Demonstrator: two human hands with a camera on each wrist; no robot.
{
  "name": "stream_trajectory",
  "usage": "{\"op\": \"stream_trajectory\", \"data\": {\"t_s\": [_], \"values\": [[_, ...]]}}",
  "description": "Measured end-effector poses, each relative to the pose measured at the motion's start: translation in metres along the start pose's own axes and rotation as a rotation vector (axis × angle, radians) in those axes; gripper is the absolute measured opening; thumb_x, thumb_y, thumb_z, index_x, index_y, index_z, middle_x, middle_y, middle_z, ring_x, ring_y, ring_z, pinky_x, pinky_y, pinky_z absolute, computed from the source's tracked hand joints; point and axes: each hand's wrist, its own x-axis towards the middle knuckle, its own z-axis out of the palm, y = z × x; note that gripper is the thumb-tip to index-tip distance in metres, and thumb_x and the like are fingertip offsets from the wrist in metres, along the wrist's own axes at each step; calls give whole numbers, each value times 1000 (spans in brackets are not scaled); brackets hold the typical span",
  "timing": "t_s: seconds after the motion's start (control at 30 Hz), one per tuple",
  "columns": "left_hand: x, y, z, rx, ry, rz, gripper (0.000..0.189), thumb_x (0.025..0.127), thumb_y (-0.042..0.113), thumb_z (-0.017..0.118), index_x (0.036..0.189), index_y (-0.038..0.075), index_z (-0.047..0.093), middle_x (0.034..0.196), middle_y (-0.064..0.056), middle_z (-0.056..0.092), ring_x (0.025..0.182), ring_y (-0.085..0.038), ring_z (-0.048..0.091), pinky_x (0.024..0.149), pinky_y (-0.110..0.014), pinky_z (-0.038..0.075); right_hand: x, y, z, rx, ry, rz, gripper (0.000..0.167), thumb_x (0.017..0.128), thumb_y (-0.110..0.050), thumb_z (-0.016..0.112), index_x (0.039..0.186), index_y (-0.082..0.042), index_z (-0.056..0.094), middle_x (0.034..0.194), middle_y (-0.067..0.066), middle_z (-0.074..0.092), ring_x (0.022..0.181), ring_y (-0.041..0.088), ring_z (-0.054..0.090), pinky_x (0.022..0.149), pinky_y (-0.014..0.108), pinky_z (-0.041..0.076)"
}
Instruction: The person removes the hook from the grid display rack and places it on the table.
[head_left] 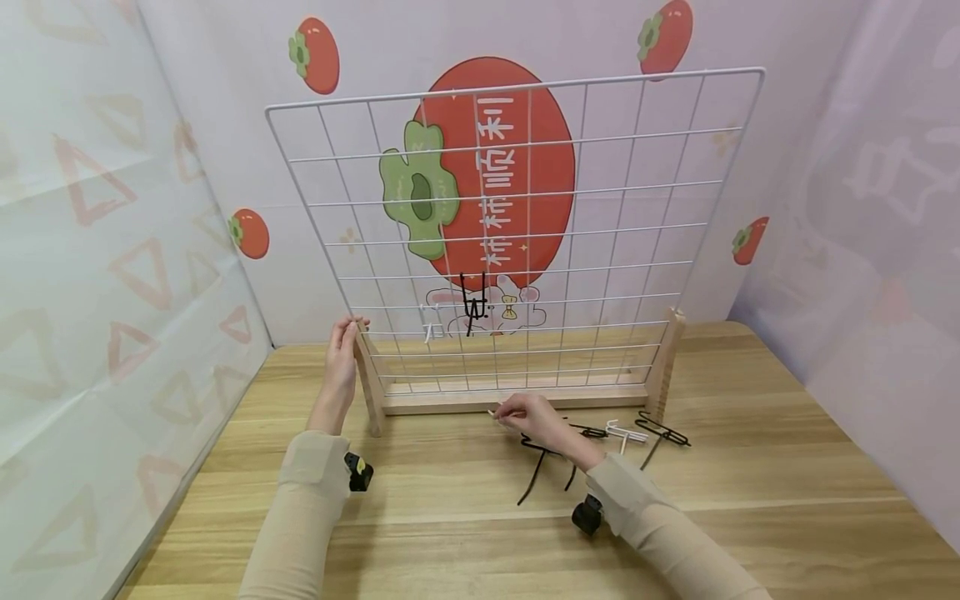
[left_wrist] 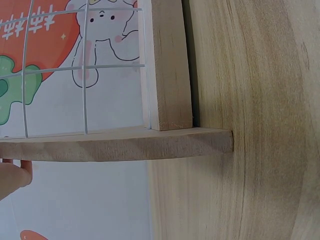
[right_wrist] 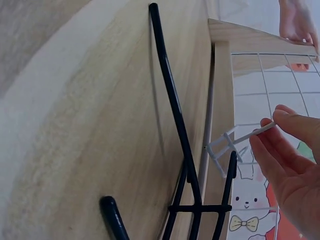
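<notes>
A white wire grid panel (head_left: pixel 528 197) stands in a wooden base (head_left: pixel 517 402) on the table. My left hand (head_left: pixel 341 367) holds the top of the base's left upright (head_left: pixel 368 387), also seen as a wooden board (left_wrist: pixel 115 148) in the left wrist view. Low in front of the base, my right hand (head_left: pixel 532 419) pinches a white hook (right_wrist: pixel 245 136) by its prong between thumb and fingers. Its frame end points away from the fingertips. On the grid hang a black hook (head_left: pixel 473 308) and a white hook (head_left: pixel 431 323).
Several loose hooks lie on the table by my right forearm: a black hook (head_left: pixel 534 468) nearest the hand, a white hook (head_left: pixel 627 433) and another black hook (head_left: pixel 663 431) farther right. A printed cloth (head_left: pixel 637 275) hangs behind the grid. Each wrist carries a small black camera (head_left: pixel 587 515).
</notes>
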Motion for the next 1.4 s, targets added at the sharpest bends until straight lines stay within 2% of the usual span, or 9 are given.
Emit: {"op": "stream_trajectory", "data": {"t_s": [0.23, 0.5, 0.83, 1.07, 1.4], "values": [[0, -1, 0, 6, 6, -1, 14, 97, 25, 34, 104, 18, 44, 104, 4, 49, 110, -14, 38, 93, -23, 27, 0, 5, 3, -3, -35, 3, 12, 82, 3, 58, 91, 4, 65, 87, 11, 63, 82, 22, 59, 70, 21, 49], [0, 0, 0, 18, 15, -19, 14, 97, 25, 34, 104, 17, 44, 104, 5, 49, 109, -14, 38, 92, -23, 26, -2, 8, 5, 20, -71, 44, 12, 84, 1, 56, 93, 3, 65, 91, 12, 62, 82, 23, 59, 70, 23, 49], [1, 0, -1, 11, 2, -17, 13, 97, 25, 33, 102, 19, 43, 103, 7, 49, 109, -11, 38, 95, -23, 26, -2, 7, 8, 7, -101, 37, 11, 82, 3, 58, 89, 4, 65, 89, 10, 62, 84, 22, 59, 72, 20, 48], [1, 0, -1, 1, -3, -12, 12, 97, 25, 34, 101, 21, 44, 108, 1, 48, 108, -10, 39, 95, -23, 26, -4, 3, 9, -9, -119, 36, 10, 81, 2, 60, 89, 3, 66, 88, 10, 62, 84, 22, 59, 76, 24, 48], [1, -1, -1, -3, 4, 0, 14, 97, 25, 34, 103, 18, 45, 103, 4, 49, 108, -12, 38, 93, -23, 26, -5, 1, 10, -42, -135, 36, 8, 82, 0, 60, 86, 2, 66, 87, 9, 63, 86, 23, 59, 76, 28, 48]]}}
